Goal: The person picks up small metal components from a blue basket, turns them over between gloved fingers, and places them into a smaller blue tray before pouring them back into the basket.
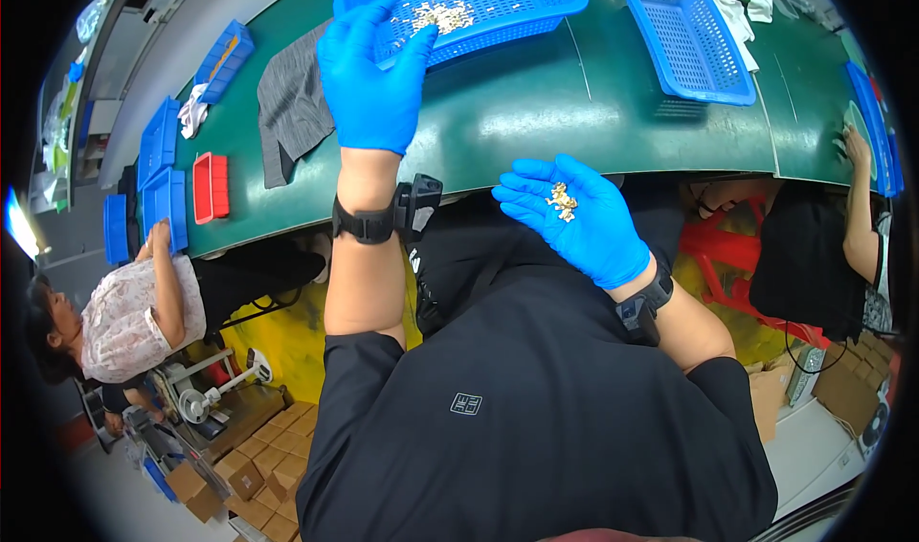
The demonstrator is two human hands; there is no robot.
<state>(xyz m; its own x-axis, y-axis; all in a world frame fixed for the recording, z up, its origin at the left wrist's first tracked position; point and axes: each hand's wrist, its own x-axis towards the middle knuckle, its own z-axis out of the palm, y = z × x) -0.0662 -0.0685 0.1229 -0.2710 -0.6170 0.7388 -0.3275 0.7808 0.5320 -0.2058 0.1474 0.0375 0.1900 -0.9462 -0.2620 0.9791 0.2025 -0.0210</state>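
Observation:
My left hand (371,87), in a blue glove, reaches over the near left rim of a blue perforated basket (522,27). Its fingers are stretched, the thumb stands apart, and nothing shows between them. Whether it touches the rim I cannot tell. Inside the basket lies a loose heap of small pale pieces (445,15), too small to name. Palm up by the table's near edge, my gloved right hand (589,226) carries a little pile of small gold-coloured pieces (562,202) in its cupped palm.
The green table (517,111) bears another blue basket (684,39) at right, a grey cloth (289,101) and a red bin (211,188) at left. Blue trays (165,212) stand by a seated person (139,303). Another person's arm (860,197) is at far right.

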